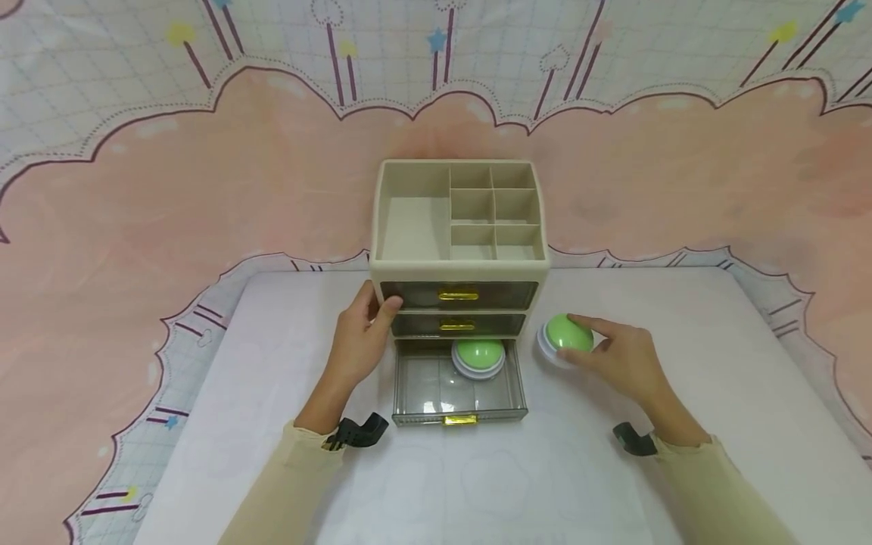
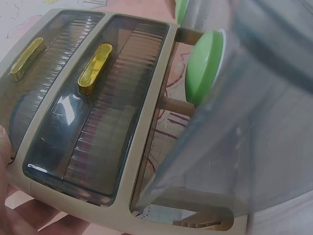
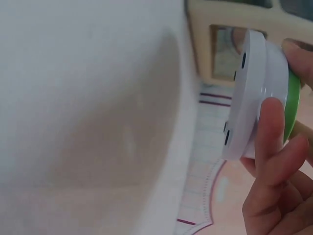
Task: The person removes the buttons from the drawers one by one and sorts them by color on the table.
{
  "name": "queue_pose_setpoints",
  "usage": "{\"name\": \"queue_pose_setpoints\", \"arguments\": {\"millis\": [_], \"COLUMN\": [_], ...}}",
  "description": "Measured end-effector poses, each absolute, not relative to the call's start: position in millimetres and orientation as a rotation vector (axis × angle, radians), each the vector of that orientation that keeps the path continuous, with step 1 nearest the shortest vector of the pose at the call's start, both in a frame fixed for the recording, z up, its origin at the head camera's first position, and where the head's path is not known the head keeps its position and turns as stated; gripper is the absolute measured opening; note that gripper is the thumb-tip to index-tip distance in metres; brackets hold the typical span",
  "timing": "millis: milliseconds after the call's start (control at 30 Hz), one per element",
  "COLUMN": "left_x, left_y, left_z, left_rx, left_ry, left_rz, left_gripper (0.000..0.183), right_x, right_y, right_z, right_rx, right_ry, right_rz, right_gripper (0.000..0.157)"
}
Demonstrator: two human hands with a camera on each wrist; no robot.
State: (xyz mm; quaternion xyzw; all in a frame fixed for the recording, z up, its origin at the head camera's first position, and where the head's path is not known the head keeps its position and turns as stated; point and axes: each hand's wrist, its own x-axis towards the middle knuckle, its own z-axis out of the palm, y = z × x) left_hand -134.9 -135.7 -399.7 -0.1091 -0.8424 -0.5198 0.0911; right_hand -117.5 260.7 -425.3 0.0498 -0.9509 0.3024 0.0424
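Note:
A beige desktop drawer organizer [image 1: 459,270] stands upright on the white table. My left hand [image 1: 359,333] holds its left side, thumb on the front frame and fingers round the side. The bottom drawer [image 1: 422,386] is pulled out, and a green-domed push button [image 1: 479,354] with a white base sits toward its back right. To the right of the organizer, my right hand [image 1: 623,359] grips a second green-domed push button [image 1: 571,333] between thumb and fingers. Its white base [image 3: 247,98] shows dark slots on the underside and is lifted above the table in the right wrist view.
Two upper smoky drawers [image 1: 458,295] with gold handles are closed. The organizer's top tray [image 1: 415,227] has several compartments. A patterned pink and white cloth [image 1: 272,166] covers the area behind the white table [image 1: 545,469]. Each wrist carries a black camera mount [image 1: 361,431].

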Motion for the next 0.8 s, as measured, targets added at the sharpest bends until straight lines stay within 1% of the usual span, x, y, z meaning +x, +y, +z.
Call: {"name": "queue_pose_setpoints", "arguments": {"millis": [500, 800], "left_x": [-134.4, -135.4], "left_y": [-137.0, -136.8], "left_z": [-399.5, -402.9], "left_rx": [-0.308, -0.34], "left_ry": [-2.5, -2.481], "left_rz": [-1.541, -1.542], "left_gripper": [0.046, 0.052], "right_x": [-150.1, -160.5], "right_y": [257.6, 257.4], "right_z": [-445.2, -452.8], "right_rx": [0.16, 0.115], "right_ry": [-2.971, -3.027], "right_rz": [0.913, 0.896], "right_gripper": [0.068, 0.072]}}
